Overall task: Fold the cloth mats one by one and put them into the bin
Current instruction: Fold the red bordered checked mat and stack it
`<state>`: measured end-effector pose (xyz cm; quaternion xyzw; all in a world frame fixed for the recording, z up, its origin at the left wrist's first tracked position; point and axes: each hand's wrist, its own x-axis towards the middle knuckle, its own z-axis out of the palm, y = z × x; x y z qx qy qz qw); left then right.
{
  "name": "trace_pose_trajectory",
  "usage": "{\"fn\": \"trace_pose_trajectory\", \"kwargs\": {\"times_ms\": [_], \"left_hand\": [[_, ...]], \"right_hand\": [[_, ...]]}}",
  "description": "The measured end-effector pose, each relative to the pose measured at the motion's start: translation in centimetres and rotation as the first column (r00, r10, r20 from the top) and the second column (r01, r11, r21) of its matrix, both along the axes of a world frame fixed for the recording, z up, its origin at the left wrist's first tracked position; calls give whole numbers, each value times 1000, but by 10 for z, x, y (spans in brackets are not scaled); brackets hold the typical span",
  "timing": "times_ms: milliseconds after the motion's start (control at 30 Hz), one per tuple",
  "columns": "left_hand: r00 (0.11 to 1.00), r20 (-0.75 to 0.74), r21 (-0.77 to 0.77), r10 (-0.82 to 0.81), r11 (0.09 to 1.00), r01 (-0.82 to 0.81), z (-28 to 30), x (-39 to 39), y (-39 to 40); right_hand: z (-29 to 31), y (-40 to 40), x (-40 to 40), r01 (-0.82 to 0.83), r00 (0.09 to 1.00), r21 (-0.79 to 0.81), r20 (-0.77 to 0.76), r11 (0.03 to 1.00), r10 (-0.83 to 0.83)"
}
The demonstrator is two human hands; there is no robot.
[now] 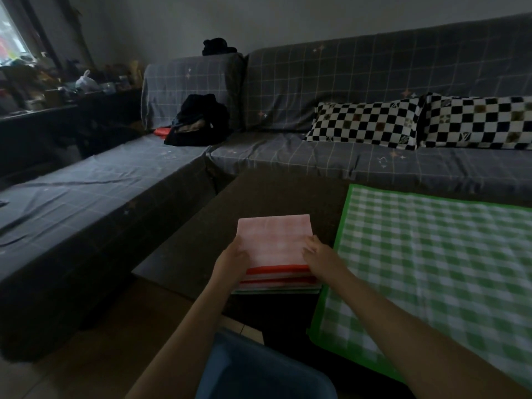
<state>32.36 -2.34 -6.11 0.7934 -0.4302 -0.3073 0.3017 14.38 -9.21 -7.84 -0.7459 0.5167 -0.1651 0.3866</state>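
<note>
A stack (275, 279) of folded mats lies near the front edge of a dark counter (276, 194), and both hands are on it. The top mat (275, 240) is pale pink check with a red border showing at its near edge; under it show more red, white and greenish edges, too thin to count. The left hand (231, 262) holds the stack's left side, thumb on top and fingers wrapped down round the edge, where they are hidden. The right hand (319, 256) is on the right side, its fingers lying fairly flat over the top mat near the corner; whether its thumb or fingertips curl under the edge is hard to tell, since the frame is dim and blurred. Both forearms reach in from the bottom of the view.

Just to the right of the stack, a green check mat (431, 269) with a solid green border lies spread open and flat on the counter, its left edge beside the right hand and its near corner hanging over the counter's front.

A blue bin (259, 372) stands on the floor below the counter's near edge, between the forearms; only its rim and part of the inside show.

Beyond the counter runs a grey grid-patterned sofa (316, 82). Two black-and-white checked pillows (365, 125) lie on its right seat, and a heap of dark clothes (198, 119) sits in the corner.
</note>
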Motion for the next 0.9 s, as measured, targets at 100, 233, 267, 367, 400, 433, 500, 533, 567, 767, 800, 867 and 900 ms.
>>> {"fn": "trace_pose_trajectory", "kwargs": {"times_ms": [100,233,267,367,400,433,500,533,567,767,800,867,900], "left_hand": [[999,-31,-13,-34,999,34,-6,0,2],[984,107,-28,-140,989,144,-16,-1,3],[979,126,-5,-159,987,161,-21,1,3],[936,279,119,-215,975,188,-33,3,4],[915,331,148,-229,971,189,-35,5,3],[909,347,161,-231,970,184,-35,5,3],[918,330,162,-220,971,174,-32,6,2],[924,322,151,-209,974,167,-29,6,3],[924,330,128,-193,979,159,-26,6,3],[779,614,-81,-124,972,219,-7,-19,20],[754,644,-99,-128,964,248,-4,-28,23],[741,656,-138,-141,943,302,0,-49,29],[744,650,-160,-155,929,333,2,-60,31]], "right_hand": [[-2,0,0,-4,999,8,-48,1000,4],[-6,-1,2,-57,989,-17,-137,998,54],[-7,0,2,-69,985,-21,-160,997,65],[-7,1,2,-83,978,-36,-193,996,74],[-7,2,2,-83,979,-31,-191,996,76],[-7,2,2,-83,980,-24,-185,996,77],[-5,3,1,-83,983,-17,-165,996,79],[-3,4,-1,-83,986,-23,-144,996,79],[-2,5,-2,-78,991,-28,-115,997,74],[6,26,-27,25,999,-102,40,994,-21],[7,32,-32,36,997,-115,68,993,-28],[7,44,-44,62,993,-144,112,988,-46],[6,50,-52,79,990,-168,127,983,-58]]}}
